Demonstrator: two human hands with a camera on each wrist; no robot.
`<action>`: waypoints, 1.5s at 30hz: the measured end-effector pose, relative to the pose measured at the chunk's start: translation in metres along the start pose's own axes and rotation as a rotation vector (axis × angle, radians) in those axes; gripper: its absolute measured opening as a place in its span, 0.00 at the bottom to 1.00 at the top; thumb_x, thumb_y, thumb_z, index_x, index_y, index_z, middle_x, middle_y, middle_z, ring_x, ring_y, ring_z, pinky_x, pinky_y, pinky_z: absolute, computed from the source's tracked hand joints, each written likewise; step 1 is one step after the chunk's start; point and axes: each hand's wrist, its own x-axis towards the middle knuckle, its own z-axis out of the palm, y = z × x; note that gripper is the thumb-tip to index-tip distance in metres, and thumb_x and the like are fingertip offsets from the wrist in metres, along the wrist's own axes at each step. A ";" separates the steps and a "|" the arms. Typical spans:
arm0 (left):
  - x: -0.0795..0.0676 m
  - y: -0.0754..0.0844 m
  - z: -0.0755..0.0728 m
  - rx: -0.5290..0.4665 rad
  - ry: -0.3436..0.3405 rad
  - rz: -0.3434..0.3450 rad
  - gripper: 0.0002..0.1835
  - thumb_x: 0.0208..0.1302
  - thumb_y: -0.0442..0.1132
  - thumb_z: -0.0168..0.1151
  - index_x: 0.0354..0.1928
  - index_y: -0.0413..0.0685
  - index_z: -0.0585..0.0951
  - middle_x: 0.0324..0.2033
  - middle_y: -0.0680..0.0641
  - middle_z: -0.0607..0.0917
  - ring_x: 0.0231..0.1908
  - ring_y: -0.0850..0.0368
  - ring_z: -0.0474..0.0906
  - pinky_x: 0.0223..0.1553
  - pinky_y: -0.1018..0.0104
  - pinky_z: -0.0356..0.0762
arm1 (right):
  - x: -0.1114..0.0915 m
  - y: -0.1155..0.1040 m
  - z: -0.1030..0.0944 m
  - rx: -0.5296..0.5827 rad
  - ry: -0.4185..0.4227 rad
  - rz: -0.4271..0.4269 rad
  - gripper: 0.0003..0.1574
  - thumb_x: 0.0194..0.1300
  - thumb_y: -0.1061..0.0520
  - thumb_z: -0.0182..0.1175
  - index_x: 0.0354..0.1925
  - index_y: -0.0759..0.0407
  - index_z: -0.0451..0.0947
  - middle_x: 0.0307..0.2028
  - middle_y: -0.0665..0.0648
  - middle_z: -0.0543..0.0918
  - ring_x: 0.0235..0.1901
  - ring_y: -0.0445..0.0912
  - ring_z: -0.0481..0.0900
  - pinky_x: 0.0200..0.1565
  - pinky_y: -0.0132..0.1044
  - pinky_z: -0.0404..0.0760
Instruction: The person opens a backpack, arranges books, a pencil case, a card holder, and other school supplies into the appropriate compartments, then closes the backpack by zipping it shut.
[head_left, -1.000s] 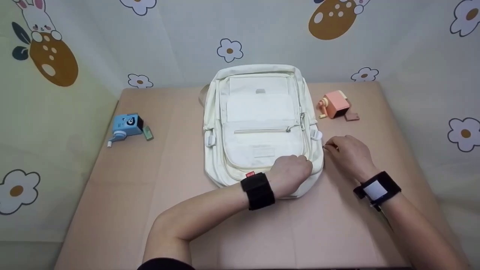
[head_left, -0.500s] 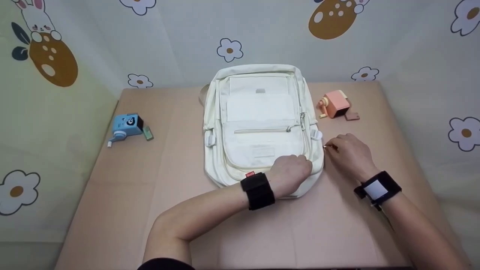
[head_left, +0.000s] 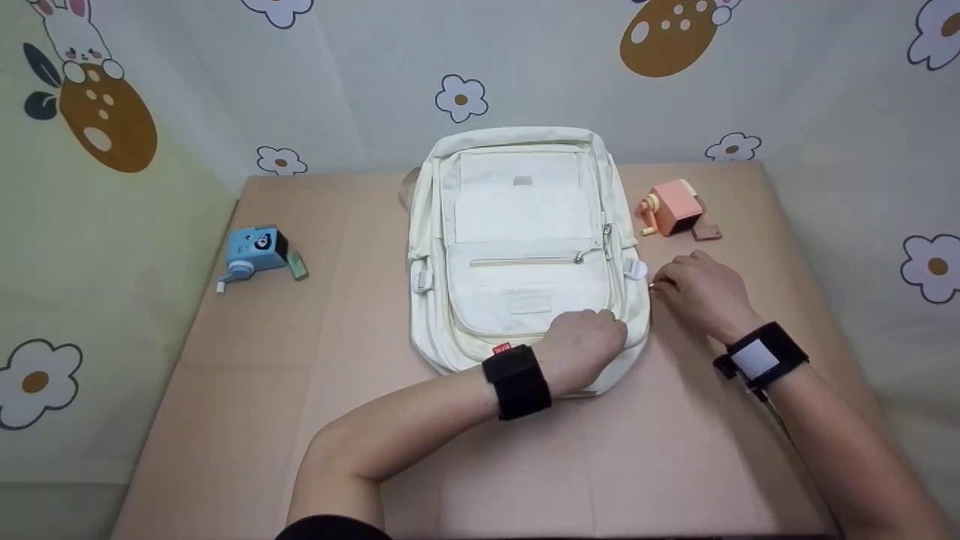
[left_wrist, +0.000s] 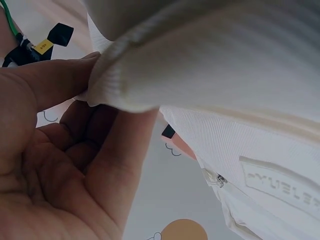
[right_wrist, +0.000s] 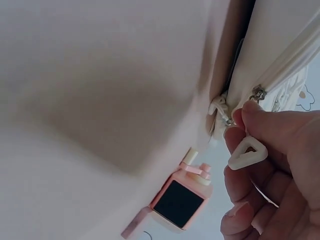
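Note:
A cream backpack (head_left: 525,217) lies front side up on the table, its top toward the wall. My left hand (head_left: 585,346) reaches across its lower right part. In the left wrist view, the thumb and fingers of that hand (left_wrist: 75,150) pinch a fold of the bag's fabric (left_wrist: 165,75). At the bag's right side, my right hand (head_left: 705,294) pinches a zipper pull. In the right wrist view, the zipper pull (right_wrist: 248,152) has a white triangular end hanging below the thumb and forefinger of the right hand (right_wrist: 280,165). A metal zipper slider (right_wrist: 258,93) sits just above the thumb.
A blue crank pencil sharpener (head_left: 255,249) stands at the left beside a green eraser-like block (head_left: 296,265). Behind my right hand are a pink crank sharpener (head_left: 673,206) and a small brownish-pink block (head_left: 706,232). A patterned cloth wall (head_left: 375,90) encloses the table (head_left: 360,300).
My right hand has moved slightly away from me along the bag's right side, still pinching the zipper pull. The left hand keeps its hold in the same place.

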 end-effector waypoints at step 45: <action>-0.005 -0.010 -0.011 -0.050 -0.009 -0.048 0.16 0.74 0.52 0.58 0.37 0.51 0.86 0.30 0.51 0.84 0.29 0.53 0.81 0.24 0.57 0.79 | 0.057 -0.006 0.000 0.082 0.196 0.103 0.12 0.70 0.57 0.63 0.45 0.64 0.86 0.38 0.64 0.86 0.38 0.61 0.78 0.35 0.57 0.72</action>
